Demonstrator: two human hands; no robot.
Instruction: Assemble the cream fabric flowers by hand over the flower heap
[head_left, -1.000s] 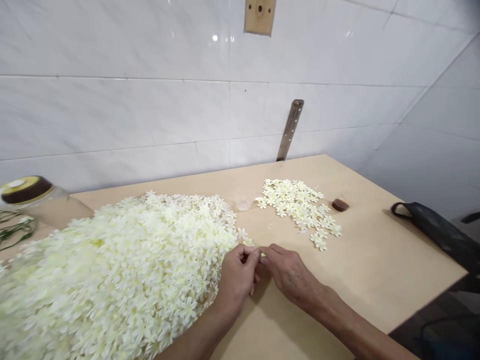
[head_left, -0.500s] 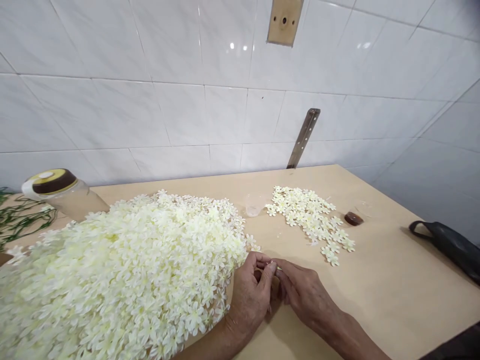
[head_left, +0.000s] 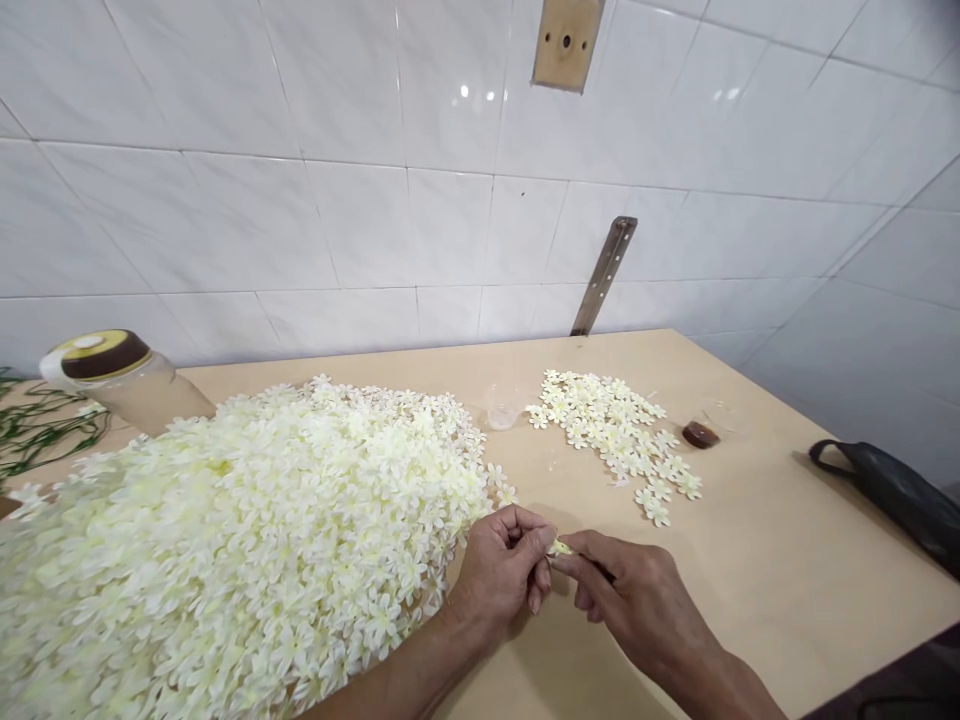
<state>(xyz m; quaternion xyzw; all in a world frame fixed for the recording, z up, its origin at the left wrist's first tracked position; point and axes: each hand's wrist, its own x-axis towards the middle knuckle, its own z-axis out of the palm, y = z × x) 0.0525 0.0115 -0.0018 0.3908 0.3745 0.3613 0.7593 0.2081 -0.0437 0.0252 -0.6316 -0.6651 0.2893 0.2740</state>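
Note:
Between the fingertips of both hands is a small cream artificial flower (head_left: 559,547), partly covered by the fingers. My left hand (head_left: 501,560) pinches its left side with thumb and forefinger. From the right, my right hand (head_left: 637,595) pinches the other side of it, the remaining fingers curled under. A large heap of white and pale yellow artificial flowers (head_left: 285,520) covers the table left of my hands, reaching close to my left wrist. Farther back on the right lies a smaller, flatter group of the same flowers (head_left: 600,415).
A clear plastic cup (head_left: 502,412) stands between the two flower groups. To the right are a small cup with dark brown liquid (head_left: 701,433) and a black pouch with a loop (head_left: 889,490). A bottle (head_left: 142,385) and green strands (head_left: 49,425) lie left; a metal bracket (head_left: 604,275) rises by the wall.
My hands have shifted slightly, the right one turning and moving a little right. The small flower between the fingertips shows more than before. The view has moved slightly.

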